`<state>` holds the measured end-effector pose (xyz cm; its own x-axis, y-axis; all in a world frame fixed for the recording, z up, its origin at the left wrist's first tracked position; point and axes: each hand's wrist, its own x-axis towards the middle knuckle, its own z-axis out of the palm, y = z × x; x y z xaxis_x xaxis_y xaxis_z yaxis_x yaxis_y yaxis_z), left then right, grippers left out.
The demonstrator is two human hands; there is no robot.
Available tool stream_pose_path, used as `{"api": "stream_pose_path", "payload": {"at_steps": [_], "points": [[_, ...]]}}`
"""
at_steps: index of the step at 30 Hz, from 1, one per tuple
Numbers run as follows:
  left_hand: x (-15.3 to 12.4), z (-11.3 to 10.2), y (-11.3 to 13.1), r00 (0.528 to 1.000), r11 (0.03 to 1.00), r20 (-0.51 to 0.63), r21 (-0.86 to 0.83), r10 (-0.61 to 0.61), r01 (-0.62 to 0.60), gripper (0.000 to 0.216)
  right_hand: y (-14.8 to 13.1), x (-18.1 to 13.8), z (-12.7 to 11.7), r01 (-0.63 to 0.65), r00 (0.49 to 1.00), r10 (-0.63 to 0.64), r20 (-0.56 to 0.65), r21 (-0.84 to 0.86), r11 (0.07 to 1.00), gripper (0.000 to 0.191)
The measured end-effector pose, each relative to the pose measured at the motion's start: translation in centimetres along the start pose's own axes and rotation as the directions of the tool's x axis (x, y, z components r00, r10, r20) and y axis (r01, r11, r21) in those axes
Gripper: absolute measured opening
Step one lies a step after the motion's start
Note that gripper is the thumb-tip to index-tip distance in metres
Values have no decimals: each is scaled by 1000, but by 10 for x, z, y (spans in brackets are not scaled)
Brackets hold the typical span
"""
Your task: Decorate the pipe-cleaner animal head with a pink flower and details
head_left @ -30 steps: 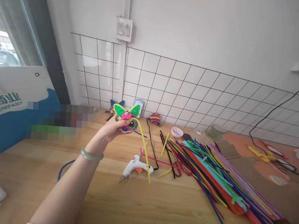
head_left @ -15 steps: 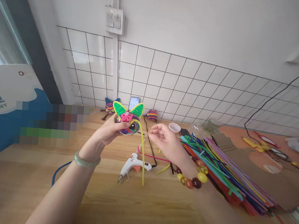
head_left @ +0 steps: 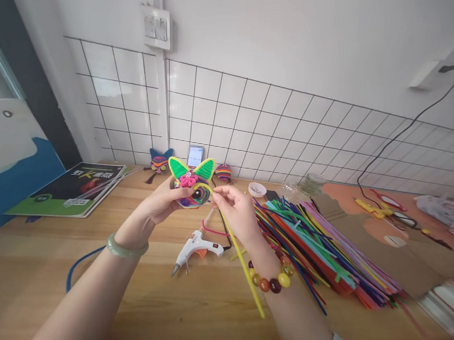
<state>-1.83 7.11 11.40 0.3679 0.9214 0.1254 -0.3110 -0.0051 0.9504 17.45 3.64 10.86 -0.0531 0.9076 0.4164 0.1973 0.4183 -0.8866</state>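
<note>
My left hand (head_left: 162, 199) is closed around a multicoloured pipe-cleaner animal head (head_left: 189, 188) with green, yellow-edged ears, a pink flower and a black eye; the thumb presses on its front. A long yellow pipe cleaner (head_left: 248, 276) curves over the eye and trails down to the right. With thumb and fingertips, my right hand (head_left: 234, 207) pinches this yellow strip at the right side of the head. Below the hands, a white hot glue gun (head_left: 197, 245) rests on the wooden table (head_left: 161, 311), nozzle toward the lower left.
A big bundle of coloured pipe cleaners (head_left: 323, 245) spreads at the right. Behind stand a blue-eared striped head (head_left: 159, 162), a striped ball (head_left: 223, 173), a phone (head_left: 195, 156) and a pink bowl (head_left: 257, 189). A book (head_left: 80, 184) lies left, a yellow glue gun (head_left: 373, 207) far right.
My right hand has moved left to the head and taken hold of the yellow pipe cleaner. Its loose end has swung from hanging straight down to slanting right.
</note>
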Motion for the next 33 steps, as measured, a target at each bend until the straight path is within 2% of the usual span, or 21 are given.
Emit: {"api": "stream_pose_path", "payload": {"at_steps": [6,19,22,27,30,33], "points": [[1,2,-4,998,999,56,-36,-30,32,43,2,-8,-3,87,995,-92,-36,-129,988,13],[2,2,-8,997,999,65,-40,-31,34,46,-2,-9,-12,211,973,-229,-10,-352,912,15],[2,3,-8,997,999,71,-35,-34,37,47,-3,-10,-12,201,977,-212,2,-329,923,17],[1,7,-8,997,999,60,-29,-42,44,44,-3,-10,-10,99,995,-100,6,-208,973,23],[1,7,-8,997,998,68,-33,-42,44,44,-1,-6,-14,126,991,-134,-27,-205,971,21],[3,0,-10,994,996,100,-75,-46,54,42,2,-1,-25,121,982,-150,-113,-229,966,21]]}}
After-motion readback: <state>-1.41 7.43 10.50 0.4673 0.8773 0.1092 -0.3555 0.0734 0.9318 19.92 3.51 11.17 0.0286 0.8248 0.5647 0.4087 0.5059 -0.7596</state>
